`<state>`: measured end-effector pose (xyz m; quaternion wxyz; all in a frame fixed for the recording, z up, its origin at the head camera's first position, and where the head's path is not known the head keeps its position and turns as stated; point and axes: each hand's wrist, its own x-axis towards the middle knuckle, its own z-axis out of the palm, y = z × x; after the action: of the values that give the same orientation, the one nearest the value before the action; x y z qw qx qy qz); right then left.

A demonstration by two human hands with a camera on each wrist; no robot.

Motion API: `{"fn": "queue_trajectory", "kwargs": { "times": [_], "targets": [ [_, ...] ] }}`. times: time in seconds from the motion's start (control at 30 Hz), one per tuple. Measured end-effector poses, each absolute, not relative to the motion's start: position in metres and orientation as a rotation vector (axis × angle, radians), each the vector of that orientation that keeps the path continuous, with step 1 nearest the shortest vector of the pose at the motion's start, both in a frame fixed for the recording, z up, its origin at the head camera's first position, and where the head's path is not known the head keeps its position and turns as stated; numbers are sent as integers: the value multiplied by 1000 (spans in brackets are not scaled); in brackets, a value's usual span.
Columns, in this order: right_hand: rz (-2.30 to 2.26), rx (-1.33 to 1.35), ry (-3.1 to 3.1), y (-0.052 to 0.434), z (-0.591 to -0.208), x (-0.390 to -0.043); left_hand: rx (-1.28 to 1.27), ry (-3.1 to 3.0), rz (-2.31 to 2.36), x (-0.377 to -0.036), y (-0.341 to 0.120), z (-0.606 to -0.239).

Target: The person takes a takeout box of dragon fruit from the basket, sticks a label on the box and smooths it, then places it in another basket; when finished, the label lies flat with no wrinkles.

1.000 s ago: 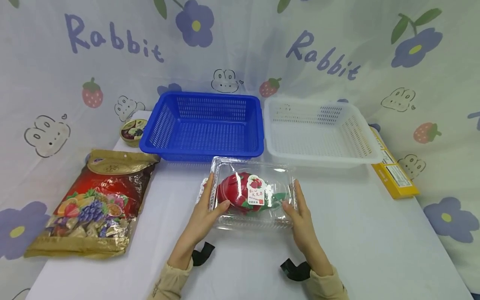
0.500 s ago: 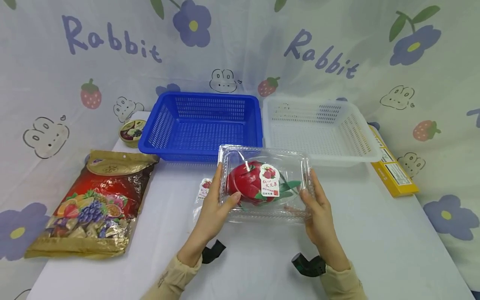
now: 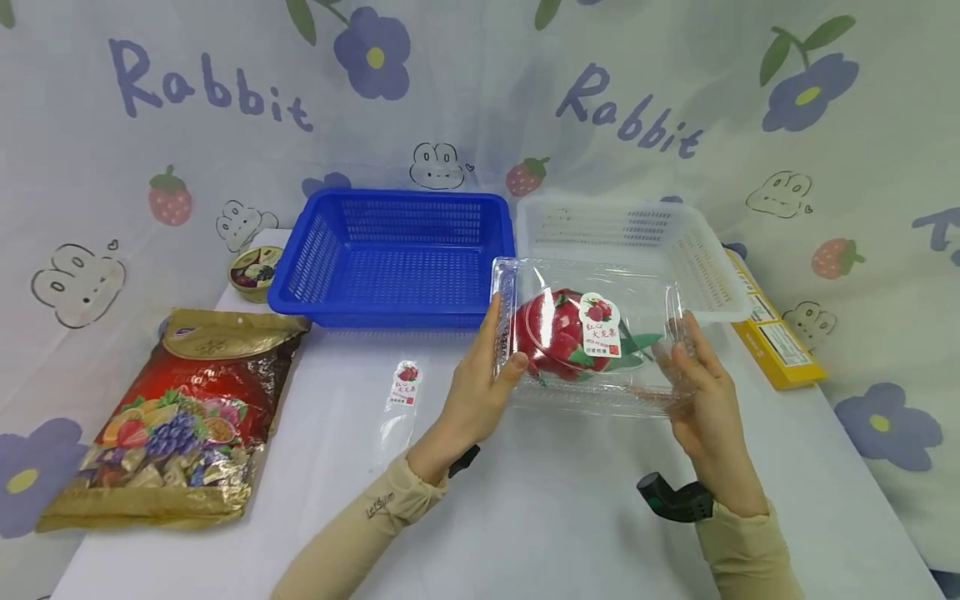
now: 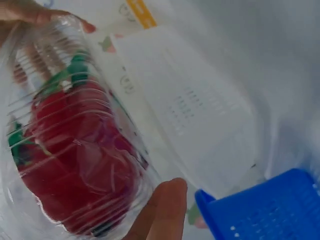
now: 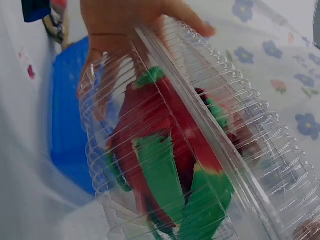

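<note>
left hand: grips clear fruit box, left end
right hand: grips right end
box: lifted, by white basket

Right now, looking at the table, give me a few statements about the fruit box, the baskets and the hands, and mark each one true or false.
1. Both hands hold the clear plastic box with the red dragon fruit inside. True: the left hand grips one end, the right hand the other.
2. The box rests flat on the table. False: it is lifted, in front of the white basket.
3. The blue basket has a bag of sweets in it. False: it holds nothing; the sweets bag lies on the table.
4. A yellow carton lies beside the white basket. True.
5. The two baskets are stacked. False: they stand side by side.
</note>
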<state>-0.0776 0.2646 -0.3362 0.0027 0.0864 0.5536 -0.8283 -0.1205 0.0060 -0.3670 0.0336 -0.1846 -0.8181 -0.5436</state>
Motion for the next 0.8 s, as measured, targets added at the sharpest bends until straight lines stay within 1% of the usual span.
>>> {"fn": "queue_trajectory", "kwargs": {
  "times": [0.27, 0.6, 0.8],
  "targets": [
    [-2682, 226, 1644, 295, -322, -93, -598, -2523, -1584, -139, 35, -365],
    [-2766, 364, 1622, 323, -314, -105, -557, -2518, -1657, -157, 58, -390],
    [-2760, 362, 1656, 334, -309, -108, -510, -2597, -1677, -166, 71, -399]
  ]
}}
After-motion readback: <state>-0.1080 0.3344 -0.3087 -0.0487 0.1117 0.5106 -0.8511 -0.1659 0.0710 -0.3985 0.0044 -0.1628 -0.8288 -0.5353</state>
